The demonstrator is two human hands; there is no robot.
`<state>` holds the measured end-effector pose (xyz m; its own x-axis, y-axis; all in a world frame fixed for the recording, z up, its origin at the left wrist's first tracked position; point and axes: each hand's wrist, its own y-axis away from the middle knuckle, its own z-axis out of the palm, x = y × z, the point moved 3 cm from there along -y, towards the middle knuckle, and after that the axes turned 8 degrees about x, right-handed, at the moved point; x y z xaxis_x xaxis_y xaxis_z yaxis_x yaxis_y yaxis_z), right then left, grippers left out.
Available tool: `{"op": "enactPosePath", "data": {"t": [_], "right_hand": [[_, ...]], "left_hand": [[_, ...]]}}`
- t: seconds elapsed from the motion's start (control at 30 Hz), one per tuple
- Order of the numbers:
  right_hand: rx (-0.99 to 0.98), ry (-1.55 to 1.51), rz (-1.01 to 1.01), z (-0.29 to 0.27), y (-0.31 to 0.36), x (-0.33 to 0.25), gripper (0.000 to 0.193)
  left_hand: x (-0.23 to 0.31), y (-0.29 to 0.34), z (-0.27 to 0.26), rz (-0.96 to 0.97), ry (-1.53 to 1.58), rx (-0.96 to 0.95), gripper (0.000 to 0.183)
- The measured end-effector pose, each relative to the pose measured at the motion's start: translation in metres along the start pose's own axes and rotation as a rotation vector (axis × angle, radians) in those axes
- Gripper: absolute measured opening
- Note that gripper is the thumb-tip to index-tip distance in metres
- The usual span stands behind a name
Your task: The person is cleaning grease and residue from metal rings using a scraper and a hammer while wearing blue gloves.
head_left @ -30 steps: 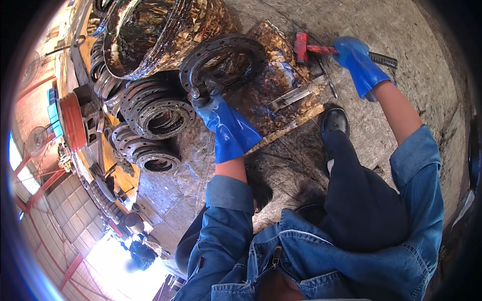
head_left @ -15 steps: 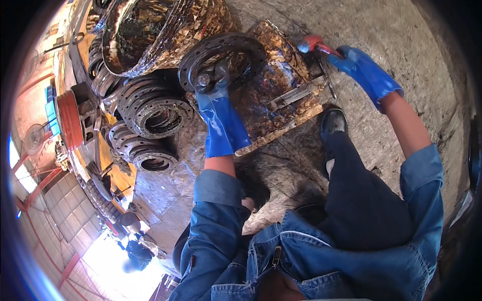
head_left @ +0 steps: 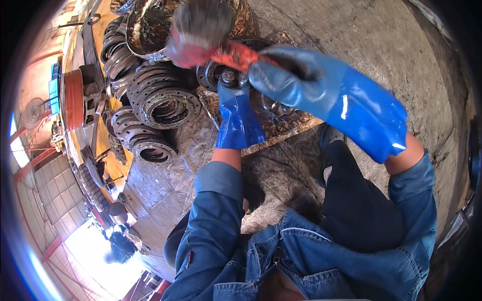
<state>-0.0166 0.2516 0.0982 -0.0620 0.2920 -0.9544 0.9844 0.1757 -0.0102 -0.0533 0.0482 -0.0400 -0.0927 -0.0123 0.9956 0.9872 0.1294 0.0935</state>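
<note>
My right hand (head_left: pixel 301 83), in a blue rubber glove, is closed round the red handle of a hammer (head_left: pixel 201 32). The hammer is raised close to the camera and blurred by motion; its grey head covers part of what lies below. My left hand (head_left: pixel 235 108), gloved in blue too, grips a dark, round-topped metal piece (head_left: pixel 229 77) at a dark metal flange ring (head_left: pixel 205 75). The hammer hides most of that ring. Beneath it is a grimy, stained block or board (head_left: pixel 298 119).
Left of my left hand lie stacks of greasy flange rings (head_left: pixel 168 108). A grimy drum (head_left: pixel 145 30) lies behind them. An orange-red cylinder (head_left: pixel 73 100) and a fan (head_left: pixel 34 111) are farther left. Another person (head_left: pixel 122 246) is at the lower left.
My right hand has swung the hammer from the right side, up and leftward over the flange. My left hand keeps its grip on the metal piece. The view has shifted slightly.
</note>
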Motion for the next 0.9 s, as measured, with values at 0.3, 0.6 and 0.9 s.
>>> {"op": "enactPosePath", "data": {"t": [0.3, 0.6, 0.9], "right_hand": [[-0.221, 0.393, 0.375, 0.006, -0.005, 0.049, 0.074], [-0.106, 0.141, -0.046, 0.007, 0.000, -0.034, 0.063], [-0.142, 0.078, 0.191, 0.004, 0.000, -0.001, 0.061]], "left_hand": [[-0.038, -0.010, -0.016, -0.066, 0.296, 0.012, 0.030], [-0.055, 0.000, -0.010, -0.124, 0.450, 0.001, 0.033], [-0.033, 0.000, -0.001, -0.082, 0.426, 0.042, 0.032]]}}
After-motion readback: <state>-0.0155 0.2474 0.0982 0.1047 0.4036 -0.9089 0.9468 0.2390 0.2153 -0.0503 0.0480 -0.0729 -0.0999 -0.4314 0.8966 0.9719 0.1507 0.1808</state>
